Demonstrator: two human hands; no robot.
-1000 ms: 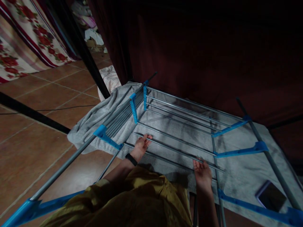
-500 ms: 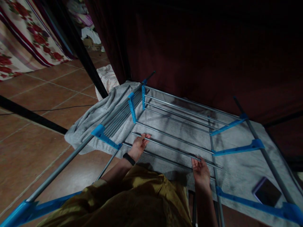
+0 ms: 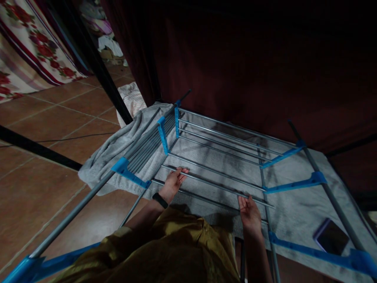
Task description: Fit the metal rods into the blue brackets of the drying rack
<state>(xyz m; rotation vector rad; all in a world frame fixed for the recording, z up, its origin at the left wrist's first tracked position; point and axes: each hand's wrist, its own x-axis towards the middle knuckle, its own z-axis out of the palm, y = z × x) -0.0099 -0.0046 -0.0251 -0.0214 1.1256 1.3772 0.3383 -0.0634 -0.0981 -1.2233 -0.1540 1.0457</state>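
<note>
A drying rack [image 3: 218, 173] of grey metal rods and blue plastic brackets lies low over a grey cloth [image 3: 294, 212]. My left hand [image 3: 173, 181], with a black band on its wrist, reaches forward and its fingertips curl over one of the near rods [image 3: 212, 184]. My right hand [image 3: 249, 212] is turned palm up, and its fingers hook the same rod further right, beside a crossing upright rod. Both hands are on that rod; how tightly they grip it is hard to see in the dim light.
A dark phone [image 3: 331, 236] lies on the cloth at the right. A dark red curtain [image 3: 250, 70] hangs close behind the rack. Brown floor tiles [image 3: 44, 181], a black pole [image 3: 97, 67] and flowered fabric [image 3: 26, 47] are to the left.
Both hands stay on the same rod. The view has drifted slightly, so the rack sits a little further left and higher in the picture.
</note>
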